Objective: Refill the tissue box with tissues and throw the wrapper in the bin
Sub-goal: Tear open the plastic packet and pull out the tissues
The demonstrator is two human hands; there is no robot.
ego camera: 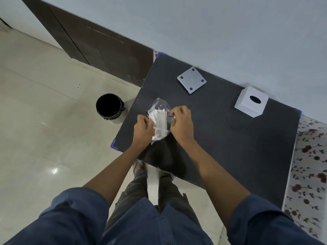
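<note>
Dark blue sleeves frame the bottom edge; beyond them the left hand (142,125) and right hand (181,121) each pinch a side of the clear crinkly plastic wrapper (160,106) around the soft white tissue stack (160,123), above the dark matte worktop (221,138). It looks light, limp and slippery, best gripped at the film edges. White cube tissue box (251,101) sits at two o'clock, its grey base plate (191,79) at twelve, black round bin (110,107) on pale floor tiles at nine.
</note>
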